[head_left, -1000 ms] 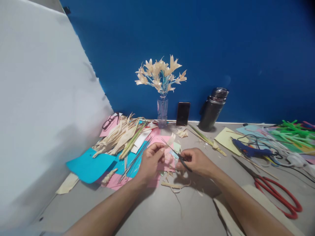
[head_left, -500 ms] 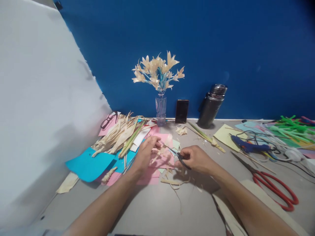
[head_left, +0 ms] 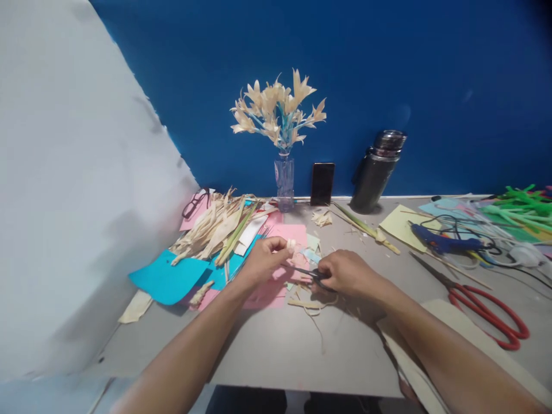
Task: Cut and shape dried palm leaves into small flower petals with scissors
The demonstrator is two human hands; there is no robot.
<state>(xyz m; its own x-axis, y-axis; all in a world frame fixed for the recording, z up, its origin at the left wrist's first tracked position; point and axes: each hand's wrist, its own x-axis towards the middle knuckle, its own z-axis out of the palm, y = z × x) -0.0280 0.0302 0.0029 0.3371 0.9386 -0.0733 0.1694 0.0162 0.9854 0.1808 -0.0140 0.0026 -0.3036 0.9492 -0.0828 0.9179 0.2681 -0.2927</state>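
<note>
My left hand [head_left: 266,260] is closed in a pinch on a small pale husk piece [head_left: 291,245], which juts out past the fingertips. Small black-handled scissors [head_left: 318,276] are gripped in my right hand [head_left: 347,273]. Their blades point left, just below the husk piece and close to my left fingertips. Under both hands lie pink paper sheets [head_left: 295,232] strewn with husk scraps [head_left: 307,303]. A light blue strip shows between the hands; what it belongs to is unclear.
Husks [head_left: 211,221] and blue paper [head_left: 168,279] lie left. Behind stand a bottle of husk flowers [head_left: 284,184], a phone [head_left: 322,184] and a flask [head_left: 376,175]. Right are a glue gun [head_left: 444,238], large red-handled scissors [head_left: 485,313] and green pipe cleaners [head_left: 520,210].
My left hand has turned and lowered slightly, with the pale husk piece now showing at its fingertips. The scissors have swung to lie more level. The whole view has tilted downward.
</note>
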